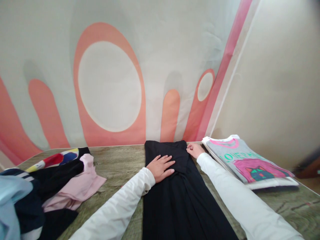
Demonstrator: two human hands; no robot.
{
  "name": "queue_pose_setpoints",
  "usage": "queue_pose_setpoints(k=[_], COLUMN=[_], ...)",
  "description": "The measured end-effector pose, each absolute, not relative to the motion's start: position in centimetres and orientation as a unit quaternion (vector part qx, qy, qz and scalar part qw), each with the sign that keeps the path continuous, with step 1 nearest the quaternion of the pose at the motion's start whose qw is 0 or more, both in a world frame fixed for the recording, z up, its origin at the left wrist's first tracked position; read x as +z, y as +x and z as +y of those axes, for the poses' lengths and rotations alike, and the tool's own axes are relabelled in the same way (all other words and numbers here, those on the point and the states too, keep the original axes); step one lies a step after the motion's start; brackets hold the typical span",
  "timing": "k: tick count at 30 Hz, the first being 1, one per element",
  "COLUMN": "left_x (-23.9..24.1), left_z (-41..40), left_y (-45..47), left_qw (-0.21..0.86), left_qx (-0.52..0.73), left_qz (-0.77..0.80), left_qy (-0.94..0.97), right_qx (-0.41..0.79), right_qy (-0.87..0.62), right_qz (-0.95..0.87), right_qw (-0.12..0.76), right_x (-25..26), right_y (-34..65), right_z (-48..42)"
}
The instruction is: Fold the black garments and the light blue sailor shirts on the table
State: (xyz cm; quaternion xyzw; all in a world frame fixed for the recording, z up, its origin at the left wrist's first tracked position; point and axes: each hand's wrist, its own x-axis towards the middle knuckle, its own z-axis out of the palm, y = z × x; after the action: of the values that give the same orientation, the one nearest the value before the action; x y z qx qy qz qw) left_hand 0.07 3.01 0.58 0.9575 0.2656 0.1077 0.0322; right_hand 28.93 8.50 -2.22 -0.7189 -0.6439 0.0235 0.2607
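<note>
From my remote seat I am looking down at the black garment (172,206), which is lying lengthwise on the wood-patterned table (117,160), running from near the middle of my view out past six o'clock. Its far end is sitting close to the table's back edge, and creases are slanting across it near my hands. My left hand (161,167) is resting flat on its upper part, the fingers loosely spread and grasping nothing. My right hand (196,150) is sitting at two o'clock from the left one, against the garment's right edge near the far corner; its fingers are curling inward, but I cannot tell whether they are pinching any cloth. At four o'clock a stack of shirts (252,161) is lying beside my right sleeve (232,193), the grey top one showing a pink collar, green lettering and a cat-like face. At eight o'clock a loose heap of clothes (62,175) is lying, a pink piece (75,191) and a light blue piece (11,200) showing among dark cloth. At twelve o'clock a pale backdrop (175,43) with coral shapes is standing behind everything.
</note>
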Motion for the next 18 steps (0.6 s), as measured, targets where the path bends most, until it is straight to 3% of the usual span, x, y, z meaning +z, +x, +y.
queue_pose_setpoints(k=[3,7,13,18], left_x=[0.6,0.6,0.5,0.4], left_z=[3.0,3.1,3.1,3.0], left_y=[0.1,0.1,0.1,0.3], left_qw=[0.031,0.03,0.031,0.028], left_qx=[0.106,0.106,0.109,0.115], left_qz=[0.266,0.265,0.267,0.275], left_qy=[0.958,0.958,0.957,0.954], right_qx=[0.009,-0.003,0.014,-0.011], right_qy=[-0.745,-0.667,-0.693,-0.655], right_qz=[-0.616,-0.688,-0.675,-0.688], right_qw=[0.257,0.287,0.251,0.312], right_x=[-2.3,-2.4,-2.5,-2.5], right_y=[29.0,28.6,29.0,29.4], right_z=[8.5,8.3,7.9,6.7])
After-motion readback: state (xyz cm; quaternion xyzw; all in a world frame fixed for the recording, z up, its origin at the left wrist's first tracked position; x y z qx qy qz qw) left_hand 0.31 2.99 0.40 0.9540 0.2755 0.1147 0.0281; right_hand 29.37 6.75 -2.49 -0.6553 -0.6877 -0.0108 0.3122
